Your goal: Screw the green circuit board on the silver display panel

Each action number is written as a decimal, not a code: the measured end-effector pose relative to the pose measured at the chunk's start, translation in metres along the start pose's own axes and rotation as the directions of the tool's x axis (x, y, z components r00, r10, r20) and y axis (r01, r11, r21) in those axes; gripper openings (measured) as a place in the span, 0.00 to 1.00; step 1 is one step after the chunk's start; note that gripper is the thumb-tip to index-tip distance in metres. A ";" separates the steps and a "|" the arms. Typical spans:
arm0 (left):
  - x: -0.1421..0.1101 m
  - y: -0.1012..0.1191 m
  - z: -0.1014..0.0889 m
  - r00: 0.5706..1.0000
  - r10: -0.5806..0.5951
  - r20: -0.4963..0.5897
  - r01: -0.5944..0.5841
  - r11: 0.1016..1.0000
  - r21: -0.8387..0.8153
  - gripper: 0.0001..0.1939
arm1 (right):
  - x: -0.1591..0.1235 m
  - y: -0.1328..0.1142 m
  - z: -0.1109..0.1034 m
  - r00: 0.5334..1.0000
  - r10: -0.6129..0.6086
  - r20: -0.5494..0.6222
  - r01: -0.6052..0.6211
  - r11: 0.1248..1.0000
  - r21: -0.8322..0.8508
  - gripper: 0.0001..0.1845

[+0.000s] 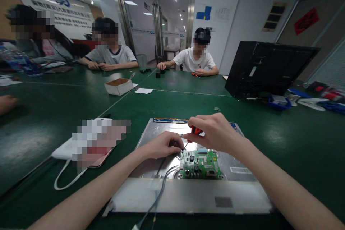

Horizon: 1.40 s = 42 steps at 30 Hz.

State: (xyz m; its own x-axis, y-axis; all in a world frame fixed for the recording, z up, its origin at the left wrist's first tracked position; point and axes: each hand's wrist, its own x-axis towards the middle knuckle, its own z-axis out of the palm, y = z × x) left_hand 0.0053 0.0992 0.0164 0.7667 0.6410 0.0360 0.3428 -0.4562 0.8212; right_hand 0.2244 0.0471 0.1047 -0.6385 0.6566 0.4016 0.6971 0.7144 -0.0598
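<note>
A metal display panel [194, 196] lies flat on the green table before me. Mounted on it is a green circuit board [201, 165]. My right hand [212, 129] is closed around a screwdriver with a red and black handle [196, 130]. Its thin shaft slants down to the board's upper left corner. Beside that tip is my left hand [168, 143], its fingers curled close together; whether they pinch a small part is hidden. Cables [163, 187] run from the board's left side toward the panel's front edge.
To the left lie a white and pink item [99, 143], partly blurred out, and a cord. A white box [118, 87] stands further back. At the right are a black monitor casing [269, 68] and a blue tray [279, 102]. Several people sit around the table [188, 104].
</note>
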 end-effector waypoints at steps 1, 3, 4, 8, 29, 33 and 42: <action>0.000 0.000 0.000 1.000 0.003 -0.002 -0.003 1.000 0.001 0.04 | 0.000 0.000 -0.001 1.000 -0.002 0.000 0.002 1.000 0.000 0.14; 0.000 0.001 0.000 1.000 -0.002 -0.004 0.002 1.000 0.002 0.03 | -0.002 -0.001 -0.002 1.000 -0.017 -0.008 0.018 0.999 0.043 0.10; 0.000 0.001 0.000 1.000 -0.007 -0.005 0.007 1.000 0.006 0.03 | -0.002 -0.002 -0.003 0.999 -0.030 -0.012 0.030 0.996 0.080 0.07; 0.000 0.002 -0.001 1.000 -0.024 0.000 0.024 0.999 0.033 0.03 | -0.003 -0.004 -0.006 0.999 -0.035 0.010 0.032 0.982 0.188 0.09; 0.000 0.003 -0.001 0.999 -0.040 0.014 0.039 0.998 0.041 0.04 | -0.002 -0.003 -0.009 0.995 0.028 0.091 -0.041 0.988 0.150 0.09; -0.001 0.005 -0.002 0.999 -0.033 0.017 0.033 0.998 0.048 0.04 | -0.001 -0.001 -0.009 0.992 0.050 0.120 -0.053 0.998 0.024 0.09; -0.001 0.002 -0.002 1.000 -0.013 0.014 0.012 0.999 0.036 0.04 | -0.004 -0.004 -0.018 0.992 -0.022 0.121 0.003 0.988 0.153 0.08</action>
State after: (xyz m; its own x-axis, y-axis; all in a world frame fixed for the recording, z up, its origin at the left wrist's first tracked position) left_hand 0.0044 0.0987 0.0189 0.7698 0.6380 0.0178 0.3713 -0.4704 0.8006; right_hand 0.2303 0.0369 0.1198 -0.6884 0.6650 0.2897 0.6367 0.7453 -0.1980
